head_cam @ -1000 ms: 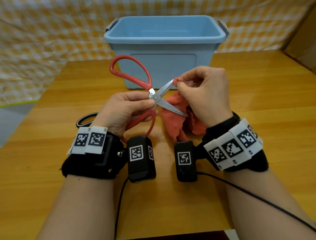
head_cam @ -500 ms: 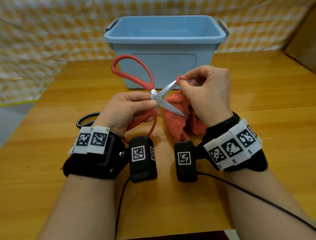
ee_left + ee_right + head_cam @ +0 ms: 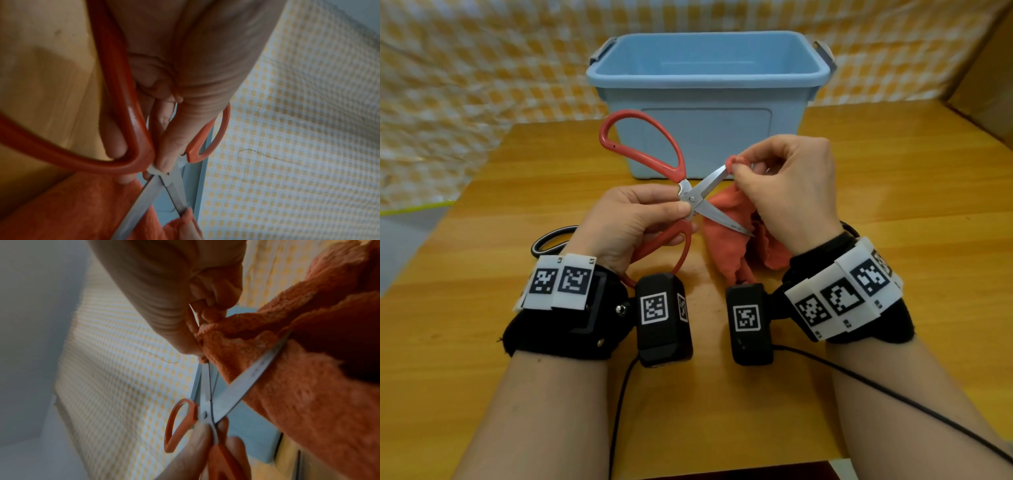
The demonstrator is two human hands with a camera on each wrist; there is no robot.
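Steadying the spread scissors (image 3: 690,198) before the bin (image 3: 705,137), the left hand (image 3: 626,222) grips their pivot so the right hand (image 3: 791,192), pinching the cloth (image 3: 729,236), can wipe one blade

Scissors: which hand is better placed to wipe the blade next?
Right. The right hand pinches the cloth at the upper blade's tip; the left hand grips the scissors by the pivot.

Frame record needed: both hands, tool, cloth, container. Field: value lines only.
left hand: grips scissors at the pivot, fingers round lower handle
right hand: pinches cloth over upper blade tip
scissors: red handles, blades open
cloth: orange-red, rest hangs below right hand
bin: blue, no lid, on table behind the hands
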